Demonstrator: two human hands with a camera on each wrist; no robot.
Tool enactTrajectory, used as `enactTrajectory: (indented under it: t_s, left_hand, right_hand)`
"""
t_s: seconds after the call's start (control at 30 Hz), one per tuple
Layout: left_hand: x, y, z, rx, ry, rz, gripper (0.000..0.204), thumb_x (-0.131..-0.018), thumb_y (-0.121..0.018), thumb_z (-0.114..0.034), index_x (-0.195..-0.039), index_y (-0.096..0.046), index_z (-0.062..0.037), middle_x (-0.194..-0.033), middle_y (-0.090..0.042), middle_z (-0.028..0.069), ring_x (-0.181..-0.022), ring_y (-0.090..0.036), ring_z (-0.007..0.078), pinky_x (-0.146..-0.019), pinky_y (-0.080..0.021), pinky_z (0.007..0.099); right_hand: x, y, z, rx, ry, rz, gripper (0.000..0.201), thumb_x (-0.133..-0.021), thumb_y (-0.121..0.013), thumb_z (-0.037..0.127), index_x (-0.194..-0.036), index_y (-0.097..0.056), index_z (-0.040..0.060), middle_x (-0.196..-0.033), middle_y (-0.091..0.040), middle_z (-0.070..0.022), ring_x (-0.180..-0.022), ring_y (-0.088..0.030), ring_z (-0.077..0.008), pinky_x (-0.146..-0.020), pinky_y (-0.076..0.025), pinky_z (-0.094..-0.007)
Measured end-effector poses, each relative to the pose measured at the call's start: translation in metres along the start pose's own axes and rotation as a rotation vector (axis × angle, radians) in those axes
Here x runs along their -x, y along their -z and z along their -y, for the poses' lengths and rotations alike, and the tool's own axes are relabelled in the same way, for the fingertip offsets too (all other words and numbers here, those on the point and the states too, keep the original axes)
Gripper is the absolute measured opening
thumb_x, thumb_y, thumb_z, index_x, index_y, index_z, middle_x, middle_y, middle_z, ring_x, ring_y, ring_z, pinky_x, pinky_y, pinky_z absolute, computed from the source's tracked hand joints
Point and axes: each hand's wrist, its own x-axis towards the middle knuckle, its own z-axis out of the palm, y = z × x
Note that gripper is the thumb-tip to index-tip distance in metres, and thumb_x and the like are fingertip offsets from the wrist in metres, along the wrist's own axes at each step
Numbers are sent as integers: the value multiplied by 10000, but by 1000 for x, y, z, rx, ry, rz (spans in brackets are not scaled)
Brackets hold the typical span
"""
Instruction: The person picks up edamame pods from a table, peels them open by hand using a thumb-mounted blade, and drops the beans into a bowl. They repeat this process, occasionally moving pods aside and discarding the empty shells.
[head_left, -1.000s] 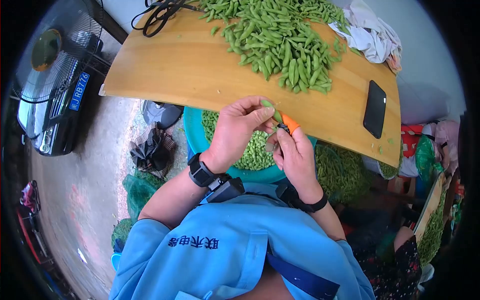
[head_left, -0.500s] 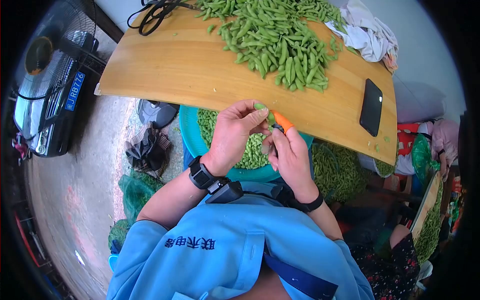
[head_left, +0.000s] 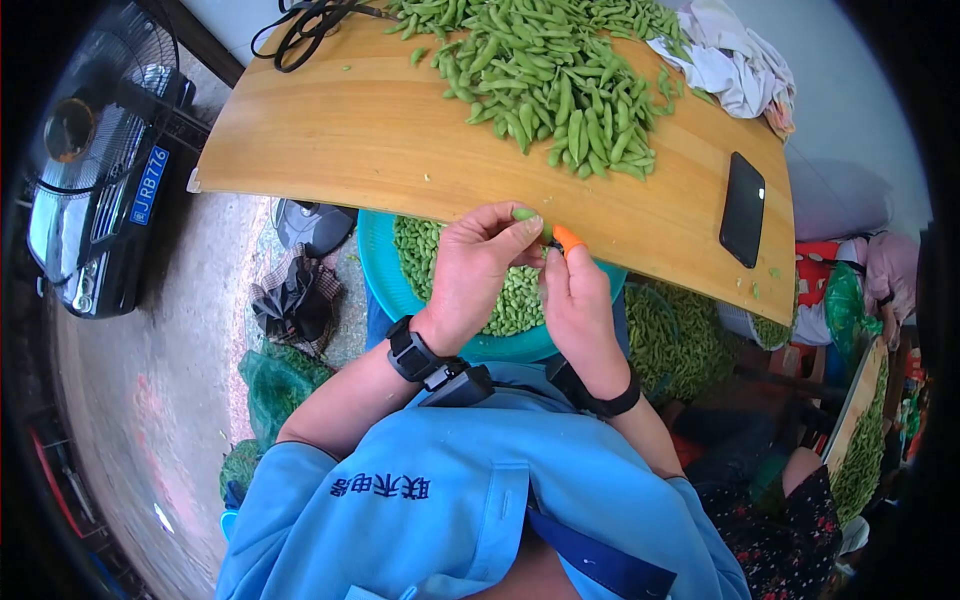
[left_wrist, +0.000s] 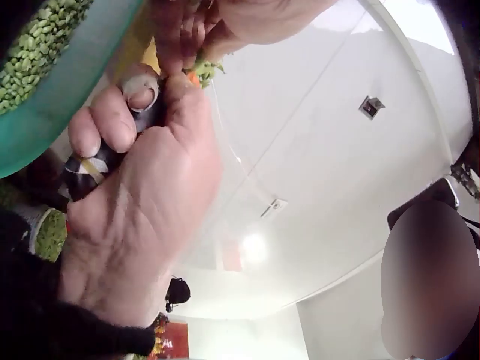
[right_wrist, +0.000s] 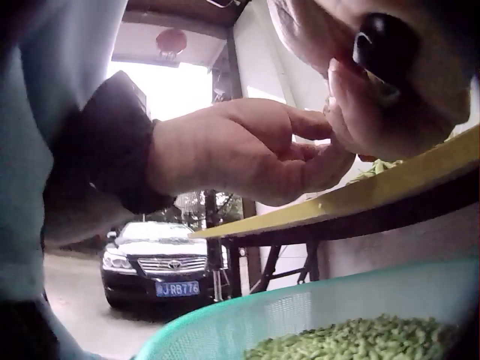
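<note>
The left hand (head_left: 468,270) pinches a green pod (head_left: 524,214) between thumb and fingers, above the near table edge. Close against it, the right hand (head_left: 582,310) grips a small black tool (left_wrist: 84,174), whose shape is mostly hidden in the curled fingers. An orange piece (head_left: 567,238) shows at the right fingertips; whether it is a finger cover I cannot tell. White tape wraps one right finger (left_wrist: 142,91) in the left wrist view. Below both hands, the teal basin (head_left: 378,262) holds shelled green beans (head_left: 515,300).
A heap of pods (head_left: 560,90) lies on the wooden table (head_left: 330,130), with a phone (head_left: 742,210), a white cloth (head_left: 735,65) and a black cable (head_left: 305,35). Left stand a fan (head_left: 70,130) and a car (head_left: 90,235). Another person's patterned sleeve (head_left: 810,520) shows lower right.
The right hand has turned and drawn in closer to the left, with its lower fingers less visible and less of the orange piece showing. The left hand still pinches a pod.
</note>
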Motion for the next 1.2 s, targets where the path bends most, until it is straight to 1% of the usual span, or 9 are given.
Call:
enactTrajectory:
  t_s: [0.07,0.2,0.27,0.47,0.53,0.63,0.83,0.93,1.2]
  left_hand:
    - [2,-8,2,-49,-35,-24,111,-870,-598,-83,-951,-620,-10,-803,-621,34,-704,-585,108,-672,-492,238]
    - [5,-10,2,-114,-113,-62,112,-865,-603,-91,-937,-624,-7,-788,-614,22,-672,-545,91,-644,-448,218]
    - [-5,5,-4,-59,-25,91,122,-862,-610,-112,-931,-623,-13,-779,-611,17,-664,-531,86,-636,-435,213]
    - [-13,20,-14,144,206,422,237,-855,-635,-251,-926,-609,-26,-729,-574,-8,-634,-504,71,-591,-418,208]
    - [-8,6,-21,-88,200,192,268,-876,-616,-289,-925,-582,-27,-703,-550,-9,-607,-502,73,-525,-415,214]
    - [-7,-2,-17,-362,152,129,296,-903,-583,-301,-851,-518,-17,-617,-489,4,-508,-457,73,-422,-366,224]
    - [-4,7,-19,-415,206,309,288,-917,-564,-267,-866,-466,-2,-572,-456,12,-450,-418,72,-392,-334,226]
    - [0,8,-17,-493,98,390,222,-924,-538,-209,-902,-461,-2,-580,-455,9,-436,-414,79,-400,-341,223]
    - [8,2,-17,-71,242,164,195,-905,-529,-154,-1026,-497,-5,-678,-507,23,-543,-461,60,-426,-355,203]
  right_hand:
    - [-5,0,-1,516,425,-185,241,-929,-473,125,-1097,-498,-46,-574,-472,-82,-502,-487,-114,-448,-390,-303]
    - [-6,8,7,577,440,-180,187,-929,-461,123,-1003,-513,-41,-588,-490,-52,-494,-480,-107,-438,-386,-284]
    - [0,17,23,-197,-239,95,175,-933,-442,132,-981,-510,-21,-587,-469,-18,-444,-424,-89,-389,-346,-250]
    - [0,30,30,-900,-381,448,166,-936,-419,155,-981,-505,20,-568,-401,2,-391,-299,-45,-324,-244,-203]
    - [0,19,26,-730,-388,292,163,-934,-422,135,-996,-494,3,-567,-427,-18,-397,-359,-86,-341,-296,-255]
    - [3,8,12,515,436,-76,169,-931,-431,122,-1010,-479,-19,-584,-459,-47,-424,-426,-138,-390,-359,-316]
    - [2,35,23,-798,-504,329,113,-925,-437,132,-952,-479,31,-602,-465,-27,-385,-351,-84,-338,-290,-245]
    - [0,37,16,-989,-549,385,99,-924,-440,153,-929,-473,60,-605,-452,-7,-376,-288,-39,-320,-234,-194]
    - [2,13,-7,4,59,-10,153,-892,-568,146,-893,-527,-2,-620,-506,-17,-521,-435,-93,-457,-350,-255]
